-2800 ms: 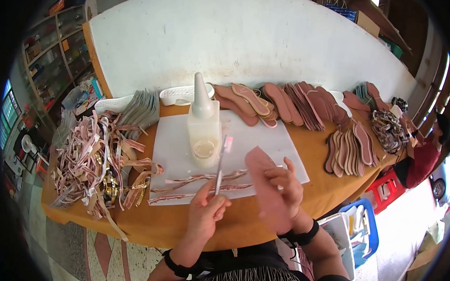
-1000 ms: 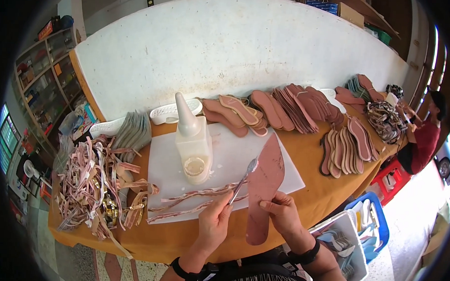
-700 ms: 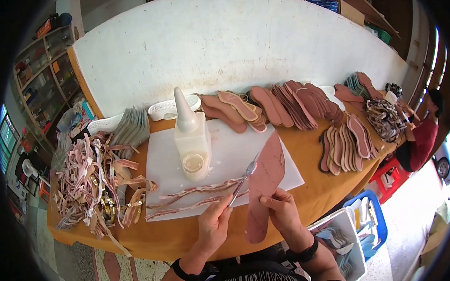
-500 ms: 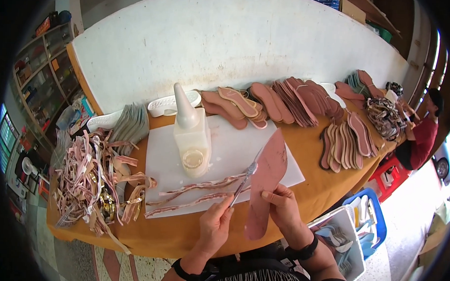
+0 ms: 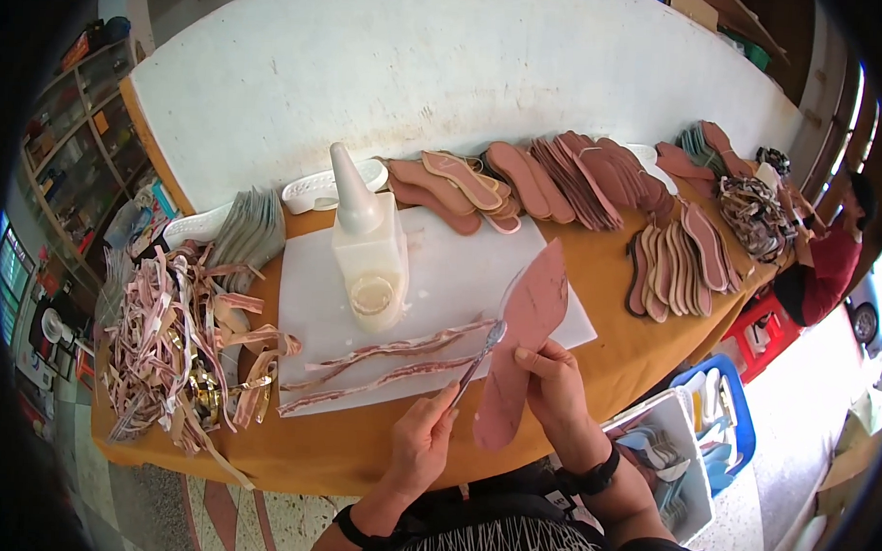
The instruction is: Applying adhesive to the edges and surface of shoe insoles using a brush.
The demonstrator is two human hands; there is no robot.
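Note:
My left hand (image 5: 421, 438) is closed round the thin handle of a small brush (image 5: 476, 362), its pale bristly head against the left edge of a pinkish-brown shoe insole (image 5: 530, 313). The insole is held up at a slant, pinched near its middle by my right hand (image 5: 554, 384), thumb on its face. Beyond my hands, a cream squeeze bottle (image 5: 369, 258) with a tall cone nozzle lies on a white sheet (image 5: 452, 252). Narrow pinkish strips (image 5: 389, 373) lie across the sheet's near side, just left of the brush.
A tangled heap of strips (image 5: 162, 348) covers the table's left end. Stacked insoles (image 5: 575, 183) line the back, with more fanned out (image 5: 679, 269) at right. Below the right edge stand a white bin (image 5: 682, 459) and a blue basket (image 5: 747, 422). A person (image 5: 831, 245) sits far right.
The brush head has moved slightly toward me along the insole's left edge. The insole's far tip leans a little more to the right. The view has shifted slightly.

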